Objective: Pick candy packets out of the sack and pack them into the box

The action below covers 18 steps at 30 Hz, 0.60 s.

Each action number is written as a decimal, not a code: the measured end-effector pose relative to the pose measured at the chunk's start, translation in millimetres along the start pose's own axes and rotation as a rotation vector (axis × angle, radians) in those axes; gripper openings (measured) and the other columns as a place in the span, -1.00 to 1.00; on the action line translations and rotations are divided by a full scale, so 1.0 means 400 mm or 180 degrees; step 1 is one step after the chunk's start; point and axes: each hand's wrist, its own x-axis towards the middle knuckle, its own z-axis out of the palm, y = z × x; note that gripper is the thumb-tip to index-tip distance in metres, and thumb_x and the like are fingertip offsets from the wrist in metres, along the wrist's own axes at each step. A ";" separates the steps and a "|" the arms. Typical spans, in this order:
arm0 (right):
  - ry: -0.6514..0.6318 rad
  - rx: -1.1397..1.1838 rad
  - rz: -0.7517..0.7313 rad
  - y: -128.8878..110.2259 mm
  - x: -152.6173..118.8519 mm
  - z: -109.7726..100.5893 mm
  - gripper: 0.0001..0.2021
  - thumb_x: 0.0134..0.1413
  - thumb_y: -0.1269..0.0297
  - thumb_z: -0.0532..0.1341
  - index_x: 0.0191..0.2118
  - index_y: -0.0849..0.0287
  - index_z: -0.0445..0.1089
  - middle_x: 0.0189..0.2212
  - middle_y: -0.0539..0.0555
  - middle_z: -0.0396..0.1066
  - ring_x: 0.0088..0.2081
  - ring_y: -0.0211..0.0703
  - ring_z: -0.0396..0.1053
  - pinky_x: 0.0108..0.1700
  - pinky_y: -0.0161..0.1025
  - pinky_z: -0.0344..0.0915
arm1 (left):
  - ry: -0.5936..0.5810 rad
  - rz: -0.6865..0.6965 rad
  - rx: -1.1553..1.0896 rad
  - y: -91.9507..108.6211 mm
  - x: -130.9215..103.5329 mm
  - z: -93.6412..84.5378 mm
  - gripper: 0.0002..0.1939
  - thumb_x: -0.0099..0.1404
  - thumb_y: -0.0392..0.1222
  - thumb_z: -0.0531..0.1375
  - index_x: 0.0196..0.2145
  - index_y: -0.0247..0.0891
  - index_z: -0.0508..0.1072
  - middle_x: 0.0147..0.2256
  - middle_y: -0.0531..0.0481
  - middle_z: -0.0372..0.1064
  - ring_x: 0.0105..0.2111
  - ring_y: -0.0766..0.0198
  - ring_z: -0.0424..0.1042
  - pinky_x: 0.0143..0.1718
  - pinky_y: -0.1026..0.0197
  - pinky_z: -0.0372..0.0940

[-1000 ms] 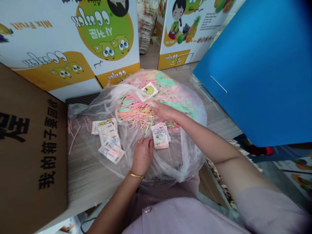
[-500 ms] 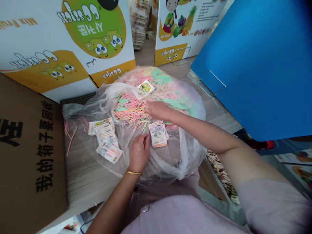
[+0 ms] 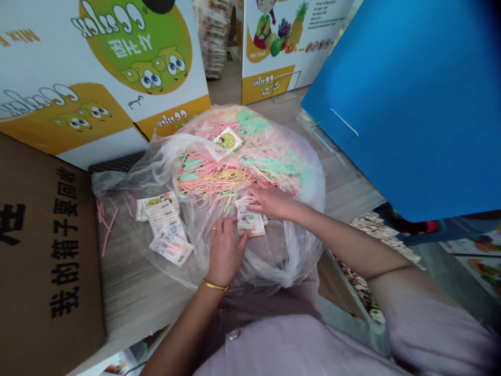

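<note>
A clear plastic bag (image 3: 270,250) lies open on the table, full of thin pink, green and yellow candy sticks (image 3: 211,175). On its near side rests a small pile of printed candy packets (image 3: 250,222). My right hand (image 3: 274,202) reaches over this pile, its fingertips pinching the upper edge of a packet. My left hand (image 3: 226,248) is at the pile's left side, fingers apart, thumb by the lower edge of the packets. More packets (image 3: 166,227) lie overlapped to the left on the plastic. Another packet (image 3: 228,140) sits on top of the sticks.
Printed cartons (image 3: 156,47) stand behind the bag, and a brown box (image 3: 50,250) borders the left. A blue panel (image 3: 410,115) with a wire stand rises at the right. Loose pink sticks (image 3: 107,232) lie near the brown box. Below right is a box of packets (image 3: 360,282).
My right hand has come from the candy sticks down to the right-hand packet pile. My left hand has opened its fingers and moved up beside that pile. The view has shifted slightly.
</note>
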 end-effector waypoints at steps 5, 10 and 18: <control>0.0284 -0.0062 -0.0236 0.016 0.001 0.015 -0.70 0.41 0.21 0.06 0.09 0.11 0.44 0.08 0.12 0.51 0.06 -0.06 0.47 -0.02 -0.24 0.28 | -0.0203 0.0099 -0.0061 0.007 -0.023 0.008 -0.75 0.35 -0.11 0.24 -0.08 -0.21 0.35 -0.09 -0.15 0.38 -0.03 0.00 0.38 0.03 -0.07 0.32; 0.0636 0.0234 -0.0249 0.023 -0.021 -0.022 -0.72 0.37 0.25 0.09 0.05 0.13 0.47 0.03 0.10 0.54 0.04 -0.06 0.48 0.01 -0.24 0.25 | 0.0128 -0.0242 -0.0701 -0.008 0.003 -0.015 -0.75 0.40 -0.07 0.18 -0.04 -0.23 0.37 -0.08 -0.17 0.42 -0.01 0.05 0.41 0.03 -0.02 0.34; 0.0127 0.1194 -0.1191 -0.039 -0.064 -0.071 -0.74 0.31 0.10 0.15 -0.13 0.17 0.46 -0.17 0.08 0.53 -0.12 -0.10 0.44 -0.07 -0.25 0.25 | -0.0247 -0.0095 -0.1724 0.003 0.039 -0.100 -0.62 0.41 0.06 0.14 0.04 -0.19 0.47 -0.04 -0.13 0.51 0.01 0.07 0.46 0.03 0.07 0.31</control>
